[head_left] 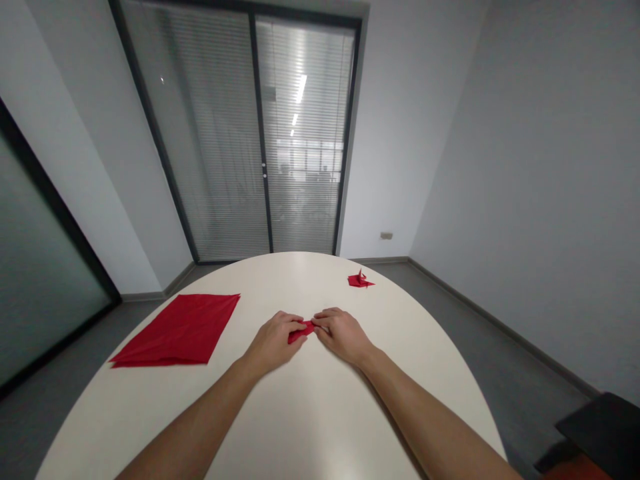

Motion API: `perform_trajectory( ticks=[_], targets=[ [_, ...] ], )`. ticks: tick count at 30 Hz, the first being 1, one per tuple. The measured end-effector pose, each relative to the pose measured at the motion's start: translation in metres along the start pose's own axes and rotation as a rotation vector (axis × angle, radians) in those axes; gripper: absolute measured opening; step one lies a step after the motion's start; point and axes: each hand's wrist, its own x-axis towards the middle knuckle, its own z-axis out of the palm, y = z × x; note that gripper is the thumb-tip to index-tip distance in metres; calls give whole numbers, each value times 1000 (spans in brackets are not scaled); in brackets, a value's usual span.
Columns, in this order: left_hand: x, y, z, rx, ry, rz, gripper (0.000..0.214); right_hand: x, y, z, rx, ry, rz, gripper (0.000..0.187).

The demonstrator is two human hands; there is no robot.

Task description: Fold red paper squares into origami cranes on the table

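A small folded piece of red paper (299, 333) lies low over the middle of the table, between my two hands. My left hand (278, 339) grips its left part, thumb and fingers closed around it. At the paper's right end, the fingertips of my right hand (341, 331) are pinched together on it. Parts of the paper are hidden under the fingers, so its full shape cannot be made out. Farther back on the right stands a finished-looking red origami crane (359, 280), apart from both hands.
On the left of the round white table (320, 427) lies a flat stack of red paper sheets (183, 331), its near corner close to the table edge. A dark chair (603, 427) stands at the lower right. Behind the table is a glass door (305, 200) with blinds.
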Motion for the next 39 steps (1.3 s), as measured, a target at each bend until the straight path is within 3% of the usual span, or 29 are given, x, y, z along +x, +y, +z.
perform_trajectory(
  ticks=[8, 17, 22, 27, 39],
  targets=[
    [1, 6, -5, -61, -3, -19, 24, 2, 1, 1, 2, -6, -78, 26],
    [-1, 15, -10, -43, -58, 44, 37, -1, 9, 5, 12, 38, 32, 28],
    [0, 11, -14, -38, -98, -57, 40, -3, 2, 1, 123, -34, -59, 34],
    [-1, 8, -17, -80, -100, -64, 42, -2, -6, -6, 128, -72, -24, 36],
    [2, 1, -16, -418, -78, -86, 37, -3, -6, -6, 97, -77, -4, 30]
  ],
)
